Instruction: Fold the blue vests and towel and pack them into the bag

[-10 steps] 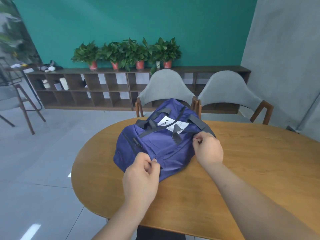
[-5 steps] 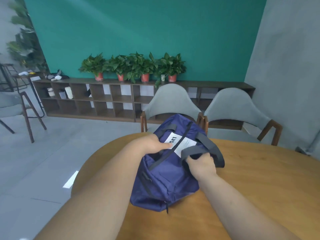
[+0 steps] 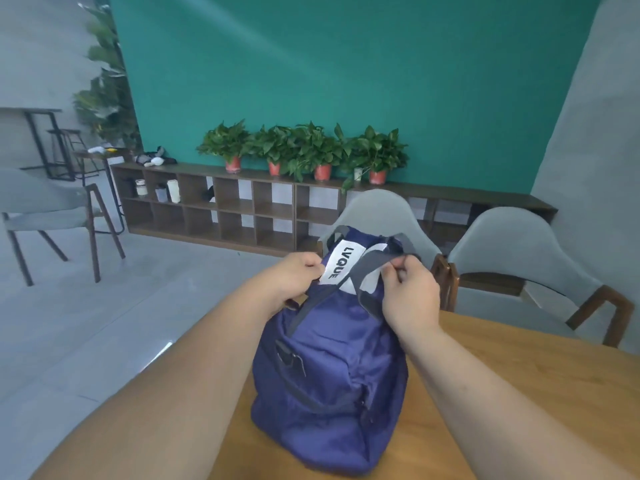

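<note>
Where the arms come in: two bare forearms enter from the bottom edge, elbows cut off by the frame, and reach forward.
Counter: a rounded light-brown wooden counter (image 3: 519, 393); its near edge is hidden under the arms and its right part runs out of view.
Bag: a navy-blue fabric bag (image 3: 329, 393) stands bulging on the counter between the forearms, near the counter's left edge. Its inside cannot be seen, and a small dark fitting on its left side is hard to make out.
Left hand: the left hand (image 3: 294, 275) is curled at the bag's upper left edge and grips the fabric there; its fingertips are hidden against the bag.
Right hand: the right hand (image 3: 412, 292) pinches a grey webbing handle (image 3: 372, 265) between thumb and fingers, above the bag's top.
Label: a white patch lettered LVQUE (image 3: 341, 263) lies on the bag's top between the hands, its right part crossed by the handle.
Chairs: two grey padded chairs with brown wooden arms (image 3: 519, 251) stand just past the counter; the left one is largely hidden behind the bag.
Far side: a low dark-brown open shelf unit (image 3: 242, 209) lines a teal wall (image 3: 346, 64) and carries a row of green plants in red pots (image 3: 304, 147). The small items in its compartments are too blurred to name.
</note>
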The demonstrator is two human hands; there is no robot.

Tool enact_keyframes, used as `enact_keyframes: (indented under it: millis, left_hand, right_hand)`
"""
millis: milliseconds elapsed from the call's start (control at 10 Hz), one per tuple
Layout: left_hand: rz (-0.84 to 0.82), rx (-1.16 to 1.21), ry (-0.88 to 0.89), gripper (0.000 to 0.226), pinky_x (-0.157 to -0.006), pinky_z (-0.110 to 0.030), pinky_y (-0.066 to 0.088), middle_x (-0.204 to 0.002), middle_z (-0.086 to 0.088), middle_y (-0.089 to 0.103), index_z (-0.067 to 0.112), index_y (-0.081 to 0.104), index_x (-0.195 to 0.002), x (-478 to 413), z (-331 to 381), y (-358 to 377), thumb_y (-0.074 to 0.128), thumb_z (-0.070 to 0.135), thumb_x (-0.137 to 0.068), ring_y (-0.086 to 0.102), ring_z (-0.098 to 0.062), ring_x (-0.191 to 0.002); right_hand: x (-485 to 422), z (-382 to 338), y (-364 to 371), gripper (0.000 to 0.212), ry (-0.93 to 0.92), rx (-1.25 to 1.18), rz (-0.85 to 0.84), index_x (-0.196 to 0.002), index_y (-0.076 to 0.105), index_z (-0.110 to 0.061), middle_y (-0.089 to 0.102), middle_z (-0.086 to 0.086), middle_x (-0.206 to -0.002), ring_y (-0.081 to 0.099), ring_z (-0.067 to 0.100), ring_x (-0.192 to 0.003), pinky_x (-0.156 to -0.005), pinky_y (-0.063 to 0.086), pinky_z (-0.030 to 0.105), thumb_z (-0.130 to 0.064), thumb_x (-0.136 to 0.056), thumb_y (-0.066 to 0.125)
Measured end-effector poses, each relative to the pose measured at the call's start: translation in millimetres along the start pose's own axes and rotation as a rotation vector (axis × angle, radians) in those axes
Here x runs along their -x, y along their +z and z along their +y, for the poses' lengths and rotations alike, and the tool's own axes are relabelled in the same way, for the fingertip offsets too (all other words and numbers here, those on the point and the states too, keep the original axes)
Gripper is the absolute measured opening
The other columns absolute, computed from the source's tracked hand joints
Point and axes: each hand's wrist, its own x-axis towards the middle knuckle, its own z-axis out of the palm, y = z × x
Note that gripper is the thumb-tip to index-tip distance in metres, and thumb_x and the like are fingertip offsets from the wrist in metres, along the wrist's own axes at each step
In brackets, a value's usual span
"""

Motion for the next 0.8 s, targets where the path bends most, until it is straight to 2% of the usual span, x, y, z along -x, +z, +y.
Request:
enact_keyframes:
  millis: [100, 200, 300, 400, 500, 600, 700, 800]
  left_hand:
    - [0.025, 0.019, -0.056, 0.022, -0.068, -0.033, 0.043, -0.088, -0.007, 0.065, 0.023, 0.061, -0.092, -5, -13, -26, 0.05, 0.031, -0.108, 0.056, -0.022, -0.078]
    - [0.144, -0.041, -0.125, 0.024, -0.056, -0.026, 0.037, -0.081, -0.006, 0.058, 0.021, 0.054, -0.092, -11, -33, -46, 0.039, 0.027, -0.109, 0.049, -0.024, -0.07]
    - [0.106, -0.148, -0.207, 0.024, -0.059, -0.026, 0.041, -0.082, -0.001, 0.055, 0.019, 0.055, -0.099, -9, -58, -52, 0.041, 0.035, -0.11, 0.047, -0.019, -0.066]
    - [0.106, -0.236, -0.23, 0.037, -0.096, -0.04, 0.052, -0.111, -0.002, 0.068, 0.018, 0.059, -0.118, -11, -81, -56, 0.047, 0.051, -0.106, 0.064, -0.021, -0.097]
    - [0.141, -0.266, -0.23, 0.032, -0.097, -0.04, 0.054, -0.113, -0.004, 0.069, 0.017, 0.059, -0.115, -9, -79, -62, 0.05, 0.047, -0.107, 0.066, -0.022, -0.097]
    - [0.161, -0.347, -0.19, 0.03, -0.093, -0.042, 0.056, -0.111, -0.008, 0.07, 0.012, 0.06, -0.111, 1, -63, -62, 0.052, 0.041, -0.108, 0.069, -0.027, -0.097]
    - [0.171, -0.467, -0.164, 0.039, -0.099, -0.039, 0.052, -0.135, -0.01, 0.062, 0.012, 0.053, -0.137, 15, -43, -58, 0.052, 0.038, -0.108, 0.064, -0.031, -0.116]
    - [0.205, -0.555, -0.069, 0.049, -0.107, -0.038, 0.047, -0.15, -0.009, 0.052, 0.017, 0.042, -0.154, 31, -19, -45, 0.051, 0.035, -0.109, 0.057, -0.031, -0.128]
  right_hand:
    - [-9, -21, 32, 0.014, -0.007, -0.089, -0.026, -0.093, 0.059, -0.019, 0.07, 0.001, -0.089, 0.059, 0.027, -0.087, -0.077, 0.043, 0.035, -0.024, -0.105, 0.054]
    - [-2, -17, 69, 0.015, 0.091, -0.105, -0.12, -0.098, 0.06, -0.017, 0.072, 0.007, -0.102, 0.063, 0.033, -0.098, -0.082, 0.046, 0.038, -0.025, -0.106, 0.05]
    - [28, 7, 105, 0.025, 0.219, -0.097, -0.372, -0.12, 0.062, -0.016, 0.067, 0.004, -0.112, 0.062, 0.032, -0.114, -0.084, 0.038, 0.031, -0.032, -0.11, 0.044]
    - [49, 22, 123, 0.034, 0.269, -0.066, -0.55, -0.126, 0.061, -0.007, 0.066, 0.011, -0.126, 0.059, 0.03, -0.113, -0.087, 0.039, 0.031, -0.031, -0.111, 0.044]
    - [48, 16, 122, 0.032, 0.204, 0.061, -0.65, -0.116, 0.063, -0.004, 0.066, 0.014, -0.12, 0.056, 0.026, -0.099, -0.081, 0.039, 0.031, -0.028, -0.11, 0.043]
    - [39, 5, 110, 0.025, 0.124, 0.205, -0.735, -0.103, 0.056, -0.009, 0.063, 0.014, -0.118, 0.053, 0.026, -0.099, -0.08, 0.037, 0.03, -0.028, -0.11, 0.042]
    - [32, 1, 88, 0.025, 0.029, 0.331, -0.826, -0.1, 0.053, -0.01, 0.061, 0.01, -0.109, 0.054, 0.026, -0.099, -0.079, 0.037, 0.03, -0.028, -0.111, 0.039]
    - [27, -2, 61, 0.03, -0.036, 0.395, -0.879, -0.116, 0.058, -0.01, 0.062, 0.008, -0.118, 0.058, 0.027, -0.11, -0.084, 0.042, 0.032, -0.031, -0.111, 0.038]
